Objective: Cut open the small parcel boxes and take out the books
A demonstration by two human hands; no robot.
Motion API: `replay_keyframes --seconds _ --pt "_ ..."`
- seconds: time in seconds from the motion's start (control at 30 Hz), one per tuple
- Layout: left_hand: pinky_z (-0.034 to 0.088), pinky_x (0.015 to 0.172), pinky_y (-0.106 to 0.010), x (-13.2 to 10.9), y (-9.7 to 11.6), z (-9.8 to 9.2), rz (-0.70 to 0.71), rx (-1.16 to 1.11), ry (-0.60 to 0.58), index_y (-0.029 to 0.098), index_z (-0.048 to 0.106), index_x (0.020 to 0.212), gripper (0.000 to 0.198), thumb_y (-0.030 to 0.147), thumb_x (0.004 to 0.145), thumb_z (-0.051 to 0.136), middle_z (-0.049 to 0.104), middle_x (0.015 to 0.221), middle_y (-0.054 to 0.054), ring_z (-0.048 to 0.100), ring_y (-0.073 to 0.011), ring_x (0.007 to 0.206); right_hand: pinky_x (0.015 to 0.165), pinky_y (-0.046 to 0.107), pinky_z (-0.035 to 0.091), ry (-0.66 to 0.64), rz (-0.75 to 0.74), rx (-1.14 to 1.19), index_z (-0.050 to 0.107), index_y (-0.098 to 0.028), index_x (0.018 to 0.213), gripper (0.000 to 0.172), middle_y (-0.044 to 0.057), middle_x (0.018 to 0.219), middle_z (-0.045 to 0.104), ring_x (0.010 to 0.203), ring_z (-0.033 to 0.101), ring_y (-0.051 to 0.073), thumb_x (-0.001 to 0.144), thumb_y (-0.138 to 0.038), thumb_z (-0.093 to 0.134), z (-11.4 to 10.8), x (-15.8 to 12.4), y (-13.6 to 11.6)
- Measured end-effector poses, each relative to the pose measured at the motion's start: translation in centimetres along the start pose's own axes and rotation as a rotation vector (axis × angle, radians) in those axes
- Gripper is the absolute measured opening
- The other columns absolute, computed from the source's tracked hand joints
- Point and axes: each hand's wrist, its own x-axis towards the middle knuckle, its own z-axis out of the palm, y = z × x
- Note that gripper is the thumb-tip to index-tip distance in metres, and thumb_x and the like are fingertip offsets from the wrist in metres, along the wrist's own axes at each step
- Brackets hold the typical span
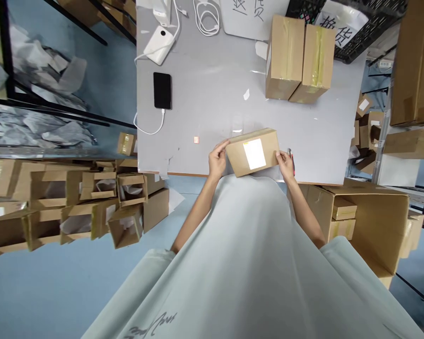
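A small cardboard box (236, 155) with a white label (255, 154) on its facing side is held at the front edge of the grey table, tilted a little. My left hand (218, 159) grips its left end, fingers along the upper corner. At the opposite end, my right hand (285, 165) pinches the right side with the thumb on the face. A red and black box cutter (291, 160) lies just beyond my right hand, partly hidden by it.
Two taped boxes (285, 56) stand at the back right beside a black crate (356, 44). A phone (162, 91) on a cable and a white power bank (159, 45) lie at left. Below right is a large open carton (378, 221); open boxes (49, 188) fill the left.
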Motion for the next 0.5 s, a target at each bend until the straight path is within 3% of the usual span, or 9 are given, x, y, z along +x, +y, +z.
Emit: replay_keyframes --seconds 0.1,0.2,0.5 --pt "0.044 0.136 -0.052 1.1 -1.3 1.3 -0.096 -0.061 0.034 0.021 0.079 0.14 0.06 0.064 0.098 0.079 0.071 0.157 -0.017 0.062 -0.0325 0.154 0.124 0.052 0.056 -0.009 0.048 0.063 0.072 -0.021 0.139 0.075 0.019 0.151 0.075 0.141 0.071 0.032 0.099 -0.082 0.056 0.5 -0.7 0.0" --pt "0.044 0.135 -0.051 1.5 -2.0 1.5 -0.103 -0.077 -0.005 0.02 0.074 0.146 0.067 0.065 0.096 0.081 0.068 0.16 -0.02 0.062 -0.033 0.154 0.123 0.055 0.056 -0.013 0.103 0.066 0.076 -0.022 0.13 0.065 0.017 0.142 0.08 0.132 0.075 0.032 0.095 -0.075 0.064 0.5 -0.8 0.4" --pt "0.053 0.125 -0.057 -2.6 -4.6 0.1 -0.308 -0.024 -0.04 0.015 0.074 0.138 0.079 0.075 0.087 0.083 0.074 0.15 -0.025 0.072 -0.0368 0.139 0.121 0.052 0.057 -0.031 0.147 0.116 0.079 -0.022 0.119 0.066 0.015 0.134 0.081 0.132 0.074 0.032 0.091 -0.081 0.066 0.1 -0.5 2.0"
